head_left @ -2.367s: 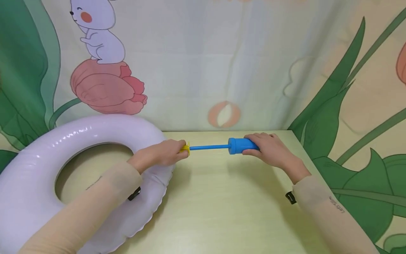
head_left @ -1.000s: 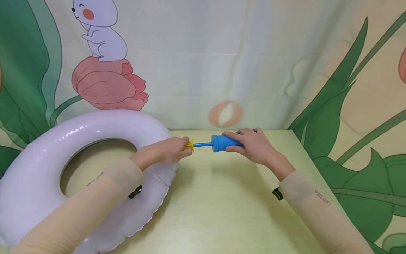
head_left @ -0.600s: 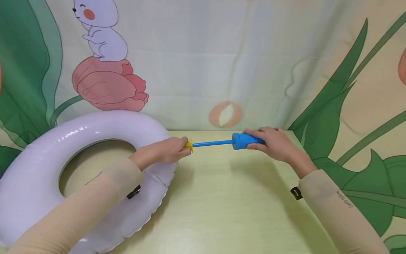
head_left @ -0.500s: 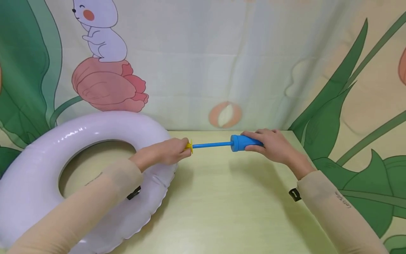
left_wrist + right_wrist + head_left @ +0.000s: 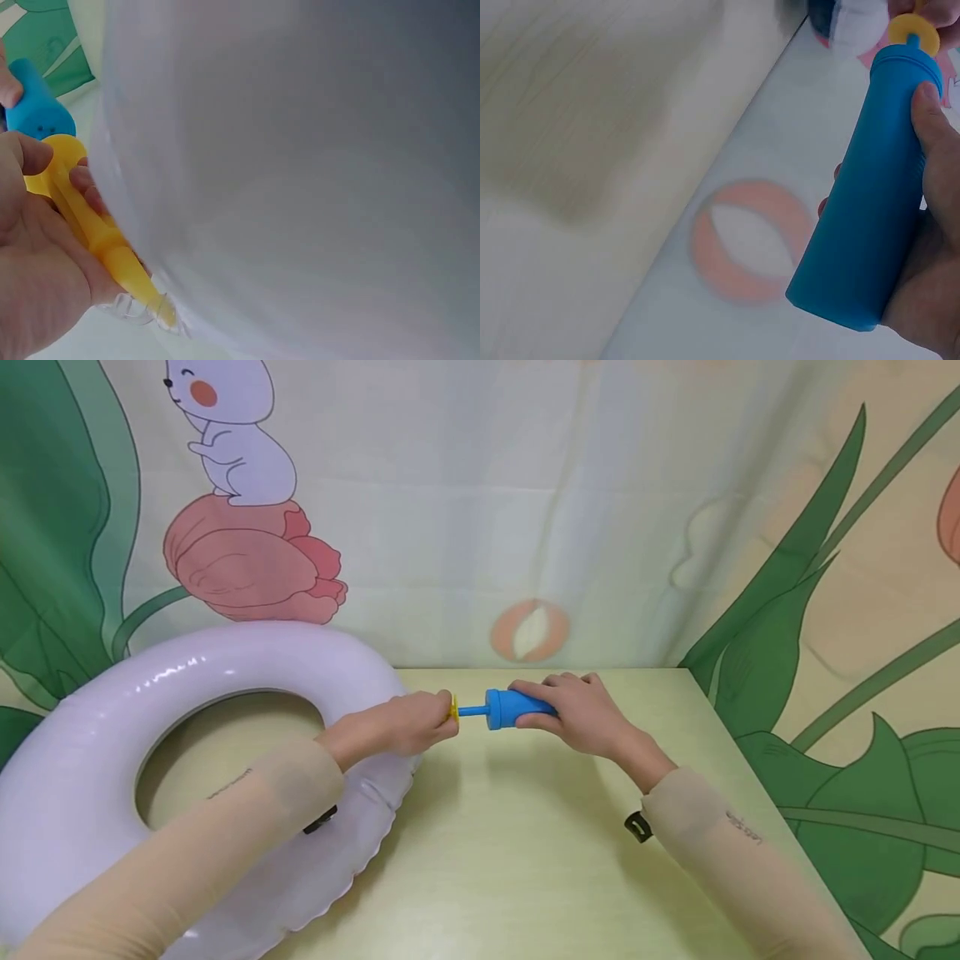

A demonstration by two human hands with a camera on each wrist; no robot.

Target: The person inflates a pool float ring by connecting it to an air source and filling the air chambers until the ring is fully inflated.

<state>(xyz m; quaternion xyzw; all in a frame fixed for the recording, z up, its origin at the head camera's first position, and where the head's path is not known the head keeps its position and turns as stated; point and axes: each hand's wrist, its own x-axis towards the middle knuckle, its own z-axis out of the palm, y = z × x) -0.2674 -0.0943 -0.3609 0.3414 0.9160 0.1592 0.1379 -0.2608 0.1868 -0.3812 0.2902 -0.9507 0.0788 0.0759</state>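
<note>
A pale, puffed-up swim ring [image 5: 247,647] lies at the left of the table. My left hand [image 5: 416,722] grips the yellow nozzle end [image 5: 94,225] of a blue hand pump [image 5: 504,708] beside the ring's right side. In the left wrist view the nozzle tip meets the ring's clear valve [image 5: 166,311]. My right hand [image 5: 588,717] wraps round the pump's blue barrel, its thumb lying along it in the right wrist view. A short length of blue rod [image 5: 472,711] shows between barrel and yellow flange. The pump is held roughly level above the table.
The light wood-toned table [image 5: 510,852] runs back to a printed curtain [image 5: 420,527] with a rabbit and flowers. More of the leafy print [image 5: 847,760] hangs along the right edge. A black strap piece [image 5: 639,827] shows under the right sleeve.
My right hand has slid the pump barrel left toward my left hand, so much less rod shows than half a second ago. It moved left and out again earlier; the left hand stays nearly still.
</note>
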